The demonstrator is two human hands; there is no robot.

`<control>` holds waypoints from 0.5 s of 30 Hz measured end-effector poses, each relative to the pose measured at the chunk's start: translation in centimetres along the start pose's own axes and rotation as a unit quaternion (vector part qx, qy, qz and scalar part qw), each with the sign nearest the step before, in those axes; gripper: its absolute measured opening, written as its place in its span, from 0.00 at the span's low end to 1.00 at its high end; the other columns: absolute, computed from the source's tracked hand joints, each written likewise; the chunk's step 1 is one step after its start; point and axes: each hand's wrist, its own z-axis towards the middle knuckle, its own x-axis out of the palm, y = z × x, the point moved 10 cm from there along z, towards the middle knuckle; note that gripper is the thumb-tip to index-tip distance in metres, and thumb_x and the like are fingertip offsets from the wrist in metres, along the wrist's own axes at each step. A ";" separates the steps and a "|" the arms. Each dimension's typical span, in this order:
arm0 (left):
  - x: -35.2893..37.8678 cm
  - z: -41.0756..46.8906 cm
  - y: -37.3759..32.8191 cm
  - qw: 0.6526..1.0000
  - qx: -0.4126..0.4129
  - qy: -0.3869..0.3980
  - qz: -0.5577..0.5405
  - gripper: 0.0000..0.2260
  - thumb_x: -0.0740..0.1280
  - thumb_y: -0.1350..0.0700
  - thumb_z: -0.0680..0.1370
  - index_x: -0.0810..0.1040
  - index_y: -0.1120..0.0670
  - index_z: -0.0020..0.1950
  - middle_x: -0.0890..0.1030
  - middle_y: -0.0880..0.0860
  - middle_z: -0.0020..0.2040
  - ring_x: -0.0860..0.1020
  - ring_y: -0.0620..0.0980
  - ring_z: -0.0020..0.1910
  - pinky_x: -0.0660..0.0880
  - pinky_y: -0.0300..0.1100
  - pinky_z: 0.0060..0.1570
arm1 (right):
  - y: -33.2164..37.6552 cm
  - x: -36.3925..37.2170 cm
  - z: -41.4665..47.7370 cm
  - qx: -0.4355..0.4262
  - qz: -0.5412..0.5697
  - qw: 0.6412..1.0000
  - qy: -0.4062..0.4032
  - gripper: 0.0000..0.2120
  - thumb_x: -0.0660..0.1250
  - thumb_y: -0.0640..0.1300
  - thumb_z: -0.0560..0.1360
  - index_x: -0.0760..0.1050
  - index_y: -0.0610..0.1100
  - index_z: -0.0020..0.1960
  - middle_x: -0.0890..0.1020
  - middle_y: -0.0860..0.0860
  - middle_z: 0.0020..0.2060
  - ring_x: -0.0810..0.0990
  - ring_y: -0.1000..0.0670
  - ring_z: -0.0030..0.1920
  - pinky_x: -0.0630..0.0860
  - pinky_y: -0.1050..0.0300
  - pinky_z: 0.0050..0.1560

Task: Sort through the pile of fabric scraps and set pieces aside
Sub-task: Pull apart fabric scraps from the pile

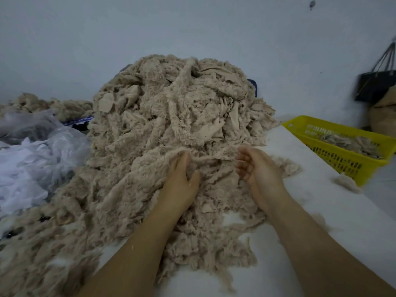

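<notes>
A tall pile of beige fluffy fabric scraps fills the middle of the white table and spreads toward me. My left hand lies on the pile's near slope, its fingers dug into the scraps and its thumb pressing a fold of them. My right hand hovers just right of it, palm turned left, fingers loosely curled with nothing in them. A thin layer of scraps lies under both wrists.
A yellow slotted basket with a few beige scraps stands at the right table edge. A small loose tuft lies beside it. Clear plastic bags with white material sit at left. A dark bag hangs at right.
</notes>
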 end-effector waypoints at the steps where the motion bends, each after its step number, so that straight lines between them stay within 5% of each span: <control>1: 0.2 0.1 0.2 0.999 -0.012 0.013 0.028 0.27 0.57 0.47 0.84 0.51 0.46 0.82 0.57 0.50 0.80 0.66 0.51 0.73 0.66 0.42 0.66 | 0.3 0.2 -0.2 -0.029 -0.072 0.997 0.001 0.08 0.63 0.45 0.81 0.80 0.44 0.49 0.83 0.51 0.36 0.80 0.55 0.32 0.77 0.63 0.34; 4: 0.1 0.1 0.9 0.996 -0.048 0.011 0.079 0.23 0.61 0.48 0.84 0.63 0.51 0.78 0.66 0.54 0.74 0.73 0.52 0.66 0.71 0.44 0.61 | 0.7 1.9 -1.0 -0.131 -0.308 0.941 0.049 0.07 0.61 0.50 0.82 0.77 0.59 0.49 0.83 0.60 0.41 0.81 0.60 0.38 0.76 0.67 0.36; 7: -1.0 0.0 0.1 0.994 -0.026 -0.046 0.098 0.09 0.62 0.53 0.83 0.76 0.55 0.61 0.75 0.53 0.60 0.76 0.51 0.55 0.70 0.40 0.48 | -0.5 4.1 -1.7 -0.169 -0.436 0.874 0.134 0.11 0.58 0.52 0.83 0.71 0.66 0.60 0.74 0.67 0.60 0.77 0.64 0.53 0.74 0.69 0.50; 11: -3.1 -1.2 -3.0 0.985 0.099 -0.137 -0.015 0.03 0.63 0.58 0.82 0.75 0.52 0.49 0.76 0.47 0.47 0.75 0.44 0.46 0.69 0.32 0.40 | -1.8 6.0 -2.1 -0.202 -0.537 0.795 0.195 0.24 0.57 0.42 0.83 0.62 0.56 0.76 0.61 0.65 0.68 0.59 0.69 0.63 0.58 0.79 0.54; 15: -4.2 -2.7 -5.5 0.965 0.189 -0.171 -0.058 0.07 0.63 0.60 0.82 0.80 0.53 0.56 0.79 0.46 0.50 0.75 0.38 0.49 0.71 0.28 0.45 | 0.0 4.6 -1.6 -0.225 -0.557 0.794 0.091 0.19 0.61 0.40 0.80 0.70 0.48 0.69 0.69 0.55 0.57 0.69 0.56 0.52 0.66 0.63 0.43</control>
